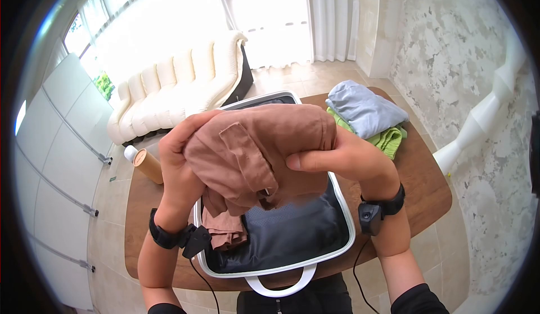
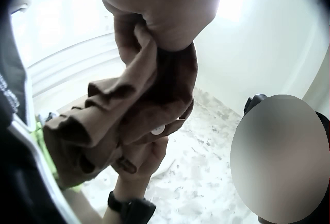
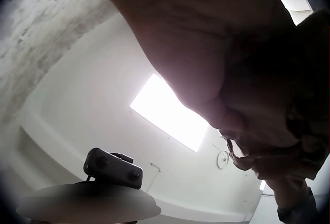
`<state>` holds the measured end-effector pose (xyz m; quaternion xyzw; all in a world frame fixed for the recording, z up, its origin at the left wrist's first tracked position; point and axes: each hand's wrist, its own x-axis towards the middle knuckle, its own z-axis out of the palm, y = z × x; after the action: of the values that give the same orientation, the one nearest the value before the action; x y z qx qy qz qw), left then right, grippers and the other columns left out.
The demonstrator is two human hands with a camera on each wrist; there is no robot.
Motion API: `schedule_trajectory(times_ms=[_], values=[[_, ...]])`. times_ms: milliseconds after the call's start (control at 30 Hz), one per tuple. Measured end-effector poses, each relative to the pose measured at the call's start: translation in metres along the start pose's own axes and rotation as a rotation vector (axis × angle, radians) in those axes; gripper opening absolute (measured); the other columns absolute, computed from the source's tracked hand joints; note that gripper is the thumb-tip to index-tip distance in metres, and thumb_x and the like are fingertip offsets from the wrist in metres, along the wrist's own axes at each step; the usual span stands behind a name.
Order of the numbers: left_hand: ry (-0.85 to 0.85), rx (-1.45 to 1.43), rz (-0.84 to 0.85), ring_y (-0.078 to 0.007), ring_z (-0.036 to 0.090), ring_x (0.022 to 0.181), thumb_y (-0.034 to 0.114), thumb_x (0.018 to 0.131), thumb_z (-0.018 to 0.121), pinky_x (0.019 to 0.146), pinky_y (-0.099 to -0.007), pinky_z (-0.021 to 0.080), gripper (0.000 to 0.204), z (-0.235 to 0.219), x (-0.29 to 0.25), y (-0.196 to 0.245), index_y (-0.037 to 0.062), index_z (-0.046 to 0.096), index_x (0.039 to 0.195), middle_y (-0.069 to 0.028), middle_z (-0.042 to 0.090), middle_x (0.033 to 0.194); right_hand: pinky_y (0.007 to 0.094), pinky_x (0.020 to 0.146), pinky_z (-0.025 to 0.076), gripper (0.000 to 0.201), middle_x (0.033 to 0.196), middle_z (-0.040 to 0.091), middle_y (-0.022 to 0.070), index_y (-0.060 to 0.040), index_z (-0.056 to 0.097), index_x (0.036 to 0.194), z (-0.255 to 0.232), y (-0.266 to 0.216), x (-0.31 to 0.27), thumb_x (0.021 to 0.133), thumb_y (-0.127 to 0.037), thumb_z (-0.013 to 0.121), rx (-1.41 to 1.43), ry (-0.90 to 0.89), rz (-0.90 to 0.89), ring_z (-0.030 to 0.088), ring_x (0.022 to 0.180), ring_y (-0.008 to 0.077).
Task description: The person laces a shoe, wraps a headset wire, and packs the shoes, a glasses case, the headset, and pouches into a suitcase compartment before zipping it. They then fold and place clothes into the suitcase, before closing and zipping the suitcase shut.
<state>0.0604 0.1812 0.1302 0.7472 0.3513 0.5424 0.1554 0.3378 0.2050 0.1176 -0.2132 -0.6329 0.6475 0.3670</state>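
Both hands hold a folded reddish-brown garment (image 1: 264,145) up over the open suitcase (image 1: 347,224). My left hand (image 1: 183,154) grips its left side. On the right edge, my right hand (image 1: 351,156) pinches the cloth, thumb on the near face and fingers hidden behind it. A stitched strip of the same cloth runs down the front, and the left wrist view shows a pale button (image 2: 158,130) on it. Inside the suitcase, another piece of brown clothing (image 1: 225,229) lies at the left on the dark lining. The right wrist view is mostly dark cloth and forearm.
The suitcase stands on a brown wooden table (image 1: 416,201), its white handle (image 1: 284,283) toward me. Light blue clothing (image 1: 365,109) lies on green clothing (image 1: 388,142) at the back right. A tan cylinder (image 1: 147,165) stands at the left edge. Thin cables hang from both wrist cameras.
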Motion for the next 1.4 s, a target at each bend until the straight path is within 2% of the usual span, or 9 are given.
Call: schedule_trajectory(times_ms=[167,433,567,600,700,767,867,1067,1400], values=[[-0.028,0.030,0.027,-0.0127,0.068,0.105,-0.002,0.090,0.071,0.093,-0.0277,0.053,0.033,-0.005,0.000,-0.011,-0.0058,0.070,0.123,-0.0095,0.075,0.114,0.0311,0.102,0.052,0.051,0.127,0.071,0.0090,0.0022,0.059,0.139,-0.001,0.002,0.004,0.094,-0.017,0.077,0.052,-0.020,-0.078,0.064,0.117,0.0147],[-0.212,-0.206,-0.285,-0.0109,0.067,0.106,-0.001,0.096,0.068,0.092,-0.0257,0.053,0.036,-0.010,-0.002,-0.021,-0.0048,0.065,0.131,-0.0062,0.075,0.114,0.0303,0.098,0.053,0.041,0.121,0.072,0.0074,0.0030,0.064,0.129,-0.015,-0.002,0.001,0.093,-0.013,0.076,-0.113,0.120,-0.065,0.066,0.109,0.0131],[-0.450,-0.589,-0.458,-0.0160,0.060,0.126,0.009,0.091,0.077,0.104,-0.0349,0.051,0.072,-0.020,-0.007,-0.014,-0.0017,0.042,0.154,-0.0115,0.061,0.141,0.0291,0.095,0.055,0.038,0.118,0.073,0.0083,0.0038,0.065,0.126,-0.024,-0.007,-0.003,0.092,-0.007,0.076,-0.115,0.153,-0.107,0.067,0.107,0.0126],[-0.609,-0.676,-0.457,-0.0205,0.055,0.135,0.024,0.094,0.076,0.109,-0.0403,0.049,0.083,-0.024,-0.007,-0.020,-0.0009,0.031,0.159,-0.0138,0.052,0.151,0.0288,0.094,0.057,0.039,0.120,0.073,0.0096,0.0039,0.064,0.127,-0.026,-0.008,-0.004,0.092,-0.004,0.077,-0.122,0.168,-0.108,0.069,0.108,0.0138],[-0.519,-0.901,-0.701,-0.0241,0.056,0.135,0.039,0.098,0.070,0.110,-0.0422,0.048,0.083,-0.016,-0.010,-0.016,-0.0021,0.031,0.159,-0.0159,0.052,0.151,0.0278,0.092,0.056,0.037,0.119,0.073,0.0090,0.0040,0.064,0.126,-0.026,-0.011,-0.004,0.092,-0.004,0.076,-0.209,0.134,-0.108,0.069,0.107,0.0122],[-0.502,-0.804,-0.631,-0.0248,0.058,0.133,0.051,0.101,0.064,0.109,-0.0407,0.048,0.082,-0.004,-0.012,-0.011,-0.0033,0.036,0.156,-0.0163,0.056,0.146,0.0279,0.092,0.056,0.037,0.117,0.073,0.0087,0.0040,0.064,0.126,-0.025,-0.005,0.000,0.091,-0.004,0.076,-0.242,0.133,-0.137,0.068,0.106,0.0118],[-0.233,-0.648,-0.733,-0.0190,0.069,0.114,0.036,0.101,0.071,0.101,-0.0347,0.054,0.057,0.026,-0.012,0.009,-0.0021,0.054,0.141,-0.0102,0.070,0.126,0.0286,0.093,0.055,0.038,0.116,0.073,0.0080,0.0040,0.063,0.126,-0.016,-0.002,0.004,0.091,-0.005,0.076,-0.360,0.162,-0.207,0.067,0.106,0.0114],[-0.164,-0.649,-0.737,-0.0150,0.070,0.107,0.011,0.095,0.077,0.091,-0.0305,0.056,0.041,0.033,-0.012,0.001,-0.0014,0.063,0.131,-0.0079,0.073,0.116,0.0302,0.086,0.054,0.035,0.104,0.074,0.0077,0.0037,0.065,0.116,-0.014,0.002,0.006,0.086,-0.011,0.078,-0.408,0.245,-0.239,0.064,0.094,0.0099],[-0.040,-0.560,-0.587,-0.0149,0.071,0.105,0.002,0.091,0.075,0.091,-0.0307,0.056,0.035,0.025,-0.010,-0.002,-0.0030,0.067,0.125,-0.0081,0.074,0.115,0.0298,0.094,0.054,0.059,0.118,0.070,0.0091,0.0034,0.059,0.134,-0.019,-0.012,-0.002,0.085,-0.016,0.084,-0.154,0.093,-0.135,0.064,0.107,0.0124]])
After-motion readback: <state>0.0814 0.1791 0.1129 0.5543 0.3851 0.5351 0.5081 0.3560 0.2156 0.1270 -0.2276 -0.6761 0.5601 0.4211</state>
